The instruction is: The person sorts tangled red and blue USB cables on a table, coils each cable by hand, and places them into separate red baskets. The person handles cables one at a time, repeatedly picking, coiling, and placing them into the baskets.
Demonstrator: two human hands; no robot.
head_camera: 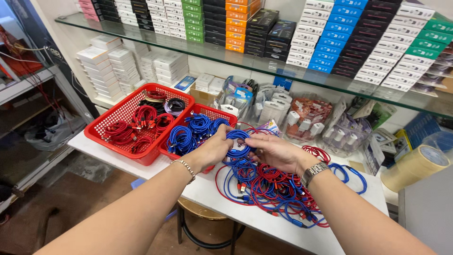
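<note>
Blue cable coil (238, 144), pinched between both hands just above the white surface (212, 193), beside the smaller red basket (207, 112). Left hand (214, 148) clamped on its left edge, right hand (271, 150) gripping the right side, fingers curled shut around the loops. Sat over a tangled pile of red and blue cables (273, 189). Blue coils (188, 134) already in that basket, red coils (141, 123) in the bigger basket (113, 118) further left. Tape roll (415, 165) off right.

Two baskets (96, 130) lie left of the cable pile (273, 189) on the table (226, 208).
</note>
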